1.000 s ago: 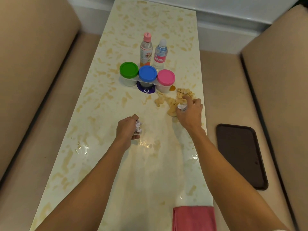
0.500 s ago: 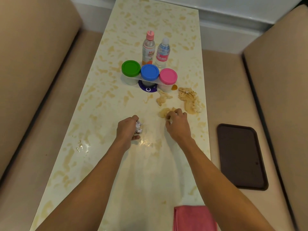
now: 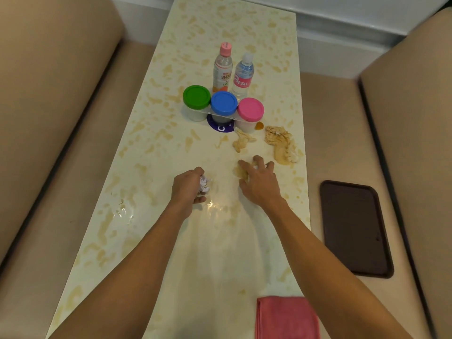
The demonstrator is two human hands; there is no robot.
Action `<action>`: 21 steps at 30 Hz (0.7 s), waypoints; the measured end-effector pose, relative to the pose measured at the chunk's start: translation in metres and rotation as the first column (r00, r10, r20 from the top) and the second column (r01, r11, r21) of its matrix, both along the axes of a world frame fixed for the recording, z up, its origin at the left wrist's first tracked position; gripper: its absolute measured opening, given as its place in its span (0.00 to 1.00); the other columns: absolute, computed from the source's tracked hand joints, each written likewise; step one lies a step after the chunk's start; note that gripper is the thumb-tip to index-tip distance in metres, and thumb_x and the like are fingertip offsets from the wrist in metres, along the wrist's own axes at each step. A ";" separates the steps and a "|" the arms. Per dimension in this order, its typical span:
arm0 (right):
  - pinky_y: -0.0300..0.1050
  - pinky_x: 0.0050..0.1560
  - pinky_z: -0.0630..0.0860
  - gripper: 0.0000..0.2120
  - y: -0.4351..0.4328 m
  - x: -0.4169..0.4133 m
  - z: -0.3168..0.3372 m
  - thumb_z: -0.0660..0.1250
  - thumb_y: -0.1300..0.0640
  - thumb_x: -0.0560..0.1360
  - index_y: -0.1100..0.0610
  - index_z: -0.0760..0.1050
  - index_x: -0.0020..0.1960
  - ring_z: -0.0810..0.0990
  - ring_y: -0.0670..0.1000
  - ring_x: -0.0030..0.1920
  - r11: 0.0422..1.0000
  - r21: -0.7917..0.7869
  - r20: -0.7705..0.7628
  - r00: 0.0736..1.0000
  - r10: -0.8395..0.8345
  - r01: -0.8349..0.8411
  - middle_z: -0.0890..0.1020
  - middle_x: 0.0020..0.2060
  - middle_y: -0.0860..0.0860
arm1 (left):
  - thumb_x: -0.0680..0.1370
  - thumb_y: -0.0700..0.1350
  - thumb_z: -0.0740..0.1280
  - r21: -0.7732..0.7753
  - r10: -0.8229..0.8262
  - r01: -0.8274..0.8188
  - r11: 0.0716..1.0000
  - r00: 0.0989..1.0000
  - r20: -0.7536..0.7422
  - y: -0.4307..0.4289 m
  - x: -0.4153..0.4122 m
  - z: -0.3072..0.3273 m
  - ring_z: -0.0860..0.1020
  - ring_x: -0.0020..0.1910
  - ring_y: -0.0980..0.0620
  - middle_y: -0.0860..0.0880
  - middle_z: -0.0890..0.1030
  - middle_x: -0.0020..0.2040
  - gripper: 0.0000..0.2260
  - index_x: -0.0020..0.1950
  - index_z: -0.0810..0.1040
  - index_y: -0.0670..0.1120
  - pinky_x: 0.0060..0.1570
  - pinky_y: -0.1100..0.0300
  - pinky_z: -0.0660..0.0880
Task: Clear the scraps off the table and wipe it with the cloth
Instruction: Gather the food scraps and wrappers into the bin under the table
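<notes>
Long marbled table (image 3: 220,253) running away from us, and the folded pink cloth (image 3: 286,319) sits at the near edge, right of centre, untouched, so wiping is not yet on. Out on the right bench seat lies a dark tray (image 3: 354,228), well apart from both hands.

Now the scraps. The large stained scrap (image 3: 281,145) lies far and right of the right hand (image 3: 260,183), near the table's right edge. The twisted scrap (image 3: 242,141) lies just beyond the fingertips, in front of the pink-lidded tub (image 3: 250,110). They look like soaked tissue, though it's hard to be sure from here. If so, they are almost weightless, limp, clinging to the glossy top and ready to tear. I'd bunch each one from its thick middle rather than tug a thin edge.

The right hand is spread wide, fingers lightly bent, tips resting on the small scrap (image 3: 241,171) directly beneath them: touching, not gripped. To its left, the left hand (image 3: 188,188) is curled tight round a crumpled white wad (image 3: 204,187), dry-looking, springy and easy to keep hold of, low over the table.
</notes>
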State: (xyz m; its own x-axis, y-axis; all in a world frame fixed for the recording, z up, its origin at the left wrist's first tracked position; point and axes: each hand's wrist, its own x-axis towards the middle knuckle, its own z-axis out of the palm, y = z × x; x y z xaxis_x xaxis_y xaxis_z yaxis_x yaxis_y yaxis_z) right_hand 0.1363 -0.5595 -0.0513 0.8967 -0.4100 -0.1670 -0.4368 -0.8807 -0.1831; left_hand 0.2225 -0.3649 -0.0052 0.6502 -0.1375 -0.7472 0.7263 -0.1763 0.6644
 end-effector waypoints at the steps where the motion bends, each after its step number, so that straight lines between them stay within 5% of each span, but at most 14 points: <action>1: 0.59 0.55 0.79 0.22 0.002 0.001 -0.001 0.66 0.53 0.79 0.46 0.72 0.73 0.68 0.64 0.62 1.000 0.006 0.029 1.000 0.005 -0.005 0.69 0.71 0.57 | 0.76 0.43 0.66 0.000 -0.003 0.003 1.000 1.000 -0.001 0.001 -0.001 0.001 0.76 0.23 0.53 0.49 0.86 0.39 0.06 0.38 0.77 0.46 0.32 0.59 0.74; 6: 0.47 0.48 0.70 0.15 0.010 -0.008 -0.003 0.63 0.65 0.81 0.55 0.80 0.63 0.68 0.58 0.54 0.995 0.092 0.105 0.994 -0.032 0.022 0.74 0.59 0.56 | 0.75 0.42 0.67 0.011 -0.032 0.032 0.999 0.999 0.019 0.012 -0.007 0.007 0.76 0.23 0.53 0.49 0.86 0.40 0.07 0.37 0.77 0.45 0.31 0.59 0.75; 13: 0.27 0.43 0.63 0.11 0.036 -0.045 0.028 0.70 0.59 0.78 0.54 0.83 0.60 0.78 0.53 0.50 0.890 0.417 0.156 0.950 -0.271 0.185 0.78 0.50 0.53 | 0.77 0.49 0.71 0.049 -0.277 0.274 0.961 0.959 0.063 0.032 -0.027 0.025 0.80 0.30 0.51 0.52 0.83 0.32 0.09 0.39 0.81 0.46 0.33 0.59 0.77; 17: 0.28 0.35 0.73 0.08 0.067 -0.078 0.066 0.69 0.58 0.78 0.53 0.83 0.56 0.82 0.42 0.39 0.685 0.670 0.144 0.854 -0.500 0.288 0.83 0.47 0.43 | 0.75 0.53 0.74 0.097 -0.408 0.398 0.912 0.903 0.134 0.043 -0.049 0.036 0.79 0.32 0.49 0.49 0.82 0.33 0.12 0.40 0.80 0.46 0.32 0.59 0.77; 21: 0.41 0.35 0.80 0.09 0.096 -0.114 0.091 0.69 0.62 0.75 0.52 0.83 0.53 0.84 0.47 0.35 0.486 0.827 0.086 0.790 -0.607 0.284 0.85 0.44 0.50 | 0.74 0.49 0.72 0.126 -0.484 0.468 0.875 0.856 0.182 0.054 -0.078 0.050 0.78 0.31 0.51 0.52 0.82 0.32 0.09 0.38 0.78 0.48 0.31 0.60 0.74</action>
